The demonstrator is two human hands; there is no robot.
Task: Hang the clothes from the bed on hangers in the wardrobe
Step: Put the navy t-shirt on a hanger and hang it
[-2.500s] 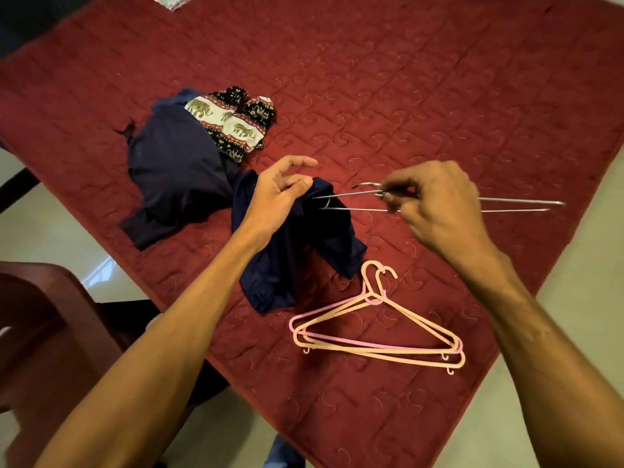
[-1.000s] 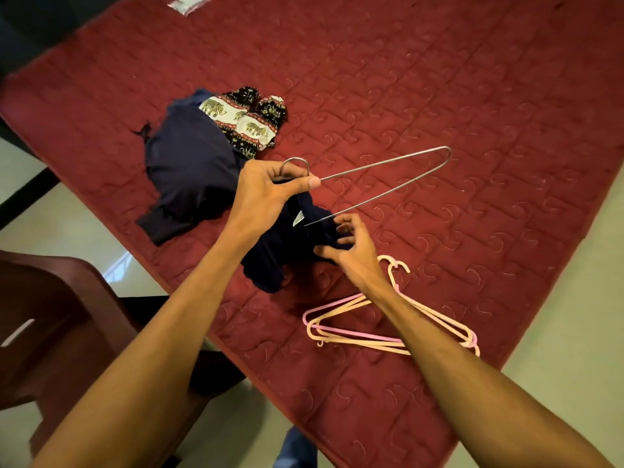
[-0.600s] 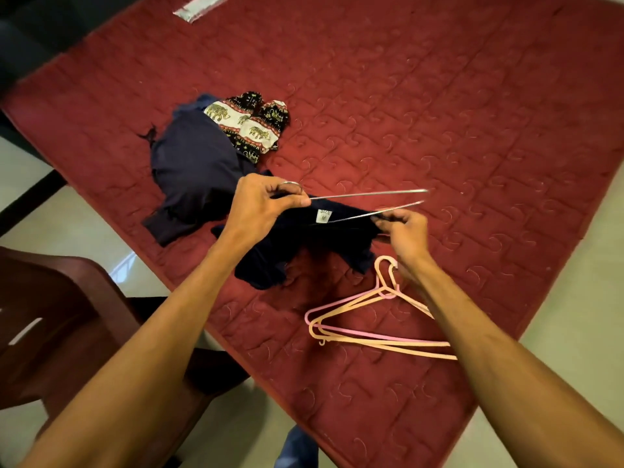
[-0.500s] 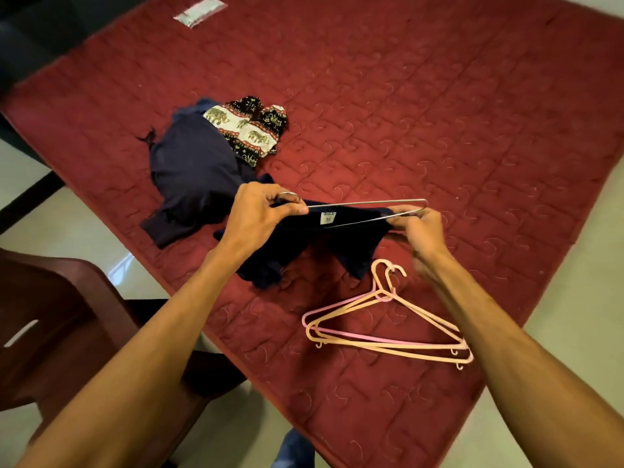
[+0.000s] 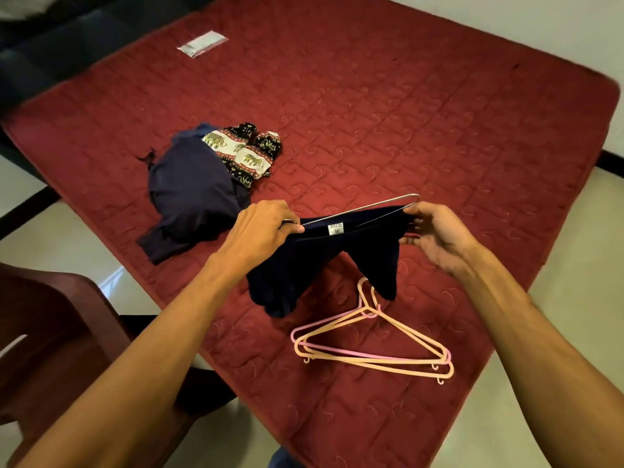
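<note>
1. We are fitting the dark garment [image 5: 324, 261] onto the wire hanger [image 5: 361, 208] — it hangs between our hands.
2. Our left hand [image 5: 261, 228] pinches the hook end; our right hand [image 5: 435, 234] pinches fabric at the far corner.
3. Next, we judge: settle the cloth evenly, then carry it off — more clothes [image 5: 192, 190] wait beyond the left hand.

"What is down on the left?"
"A dark brown chair [image 5: 67, 315]. It stands on the pale, shiny floor [image 5: 580, 238]."
"And far at the back?"
"A small see-through packet [image 5: 202, 43], lying flat. Left of it is a big dark shape [image 5: 50, 45], too blurry to tell."
</note>
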